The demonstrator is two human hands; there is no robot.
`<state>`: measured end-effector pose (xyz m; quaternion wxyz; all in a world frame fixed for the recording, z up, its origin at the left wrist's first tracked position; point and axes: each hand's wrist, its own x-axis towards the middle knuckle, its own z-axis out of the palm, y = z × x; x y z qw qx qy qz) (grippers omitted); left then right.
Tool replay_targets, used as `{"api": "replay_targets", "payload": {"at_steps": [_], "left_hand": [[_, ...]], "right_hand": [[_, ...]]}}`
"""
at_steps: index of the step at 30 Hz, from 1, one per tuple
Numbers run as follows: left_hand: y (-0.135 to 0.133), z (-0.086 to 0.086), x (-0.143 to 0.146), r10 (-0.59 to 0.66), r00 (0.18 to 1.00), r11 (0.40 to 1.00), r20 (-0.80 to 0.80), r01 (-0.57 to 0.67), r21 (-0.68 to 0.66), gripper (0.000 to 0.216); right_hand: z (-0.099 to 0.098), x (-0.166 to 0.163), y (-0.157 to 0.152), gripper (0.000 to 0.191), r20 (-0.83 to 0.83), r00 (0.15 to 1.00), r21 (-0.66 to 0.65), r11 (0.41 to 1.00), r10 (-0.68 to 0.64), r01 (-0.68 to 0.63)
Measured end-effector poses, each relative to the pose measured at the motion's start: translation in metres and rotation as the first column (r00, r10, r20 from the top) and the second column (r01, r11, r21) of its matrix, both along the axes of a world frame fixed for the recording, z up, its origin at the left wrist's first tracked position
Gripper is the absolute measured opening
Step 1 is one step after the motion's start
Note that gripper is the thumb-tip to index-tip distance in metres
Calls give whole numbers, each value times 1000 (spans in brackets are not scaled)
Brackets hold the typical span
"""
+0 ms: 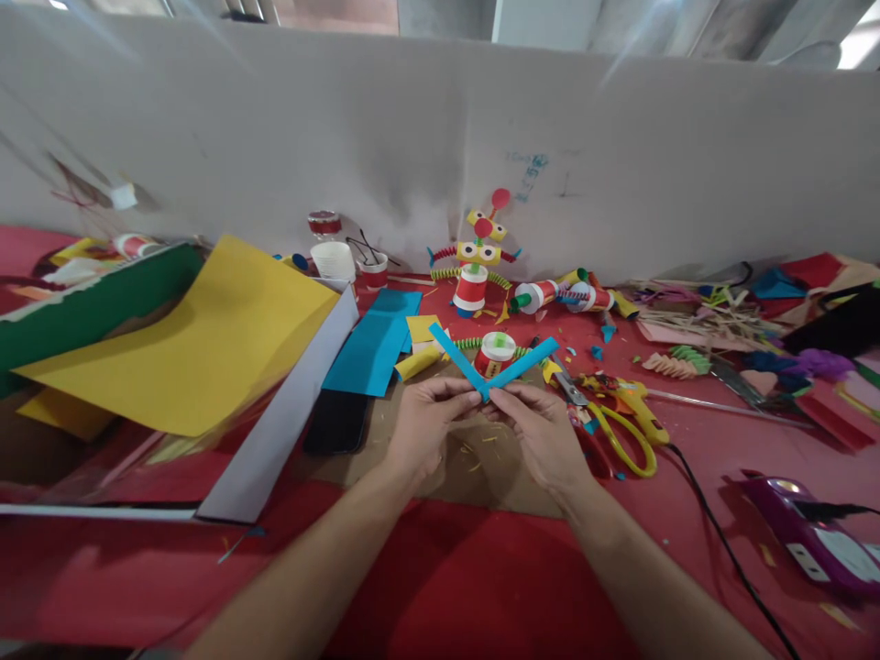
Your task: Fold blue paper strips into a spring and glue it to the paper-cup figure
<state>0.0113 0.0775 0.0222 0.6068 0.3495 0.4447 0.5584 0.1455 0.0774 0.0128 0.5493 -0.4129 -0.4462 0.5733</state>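
My left hand and my right hand meet over a brown cardboard sheet on the red table. Both pinch the joint of two blue paper strips that spread upward in a V. The left strip end points up-left, the other up-right. Just behind the strips stands a small red-and-white paper cup with a green top and spring-like green arms.
Yellow scissors and a glue gun with black cord lie right of my hands. A paper-cup robot figure stands by the white wall. Yellow sheet, blue sheets, a black phone, a purple device.
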Motion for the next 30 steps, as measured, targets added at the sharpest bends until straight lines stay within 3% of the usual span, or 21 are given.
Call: {"api": "replay_targets", "payload": {"at_steps": [6,12,23,30], "left_hand": [[0,2,0,-14,999,999,-40,16,51,8],[2,4,0,-134,991,984,-6,134,121,20],[2,0,1,-114,993,988,5,113,104,13],[0,1,2,-46,996,993,-80,54,101,14]], "right_hand": [[3,1,0,9,-44,999,-29,1000,9,-10],[7,3,1,9,-65,997,-34,999,33,-36],[4,2,2,8,-77,996,-38,998,54,-57],[-1,0,3,8,-103,994,-31,999,37,-40]]}}
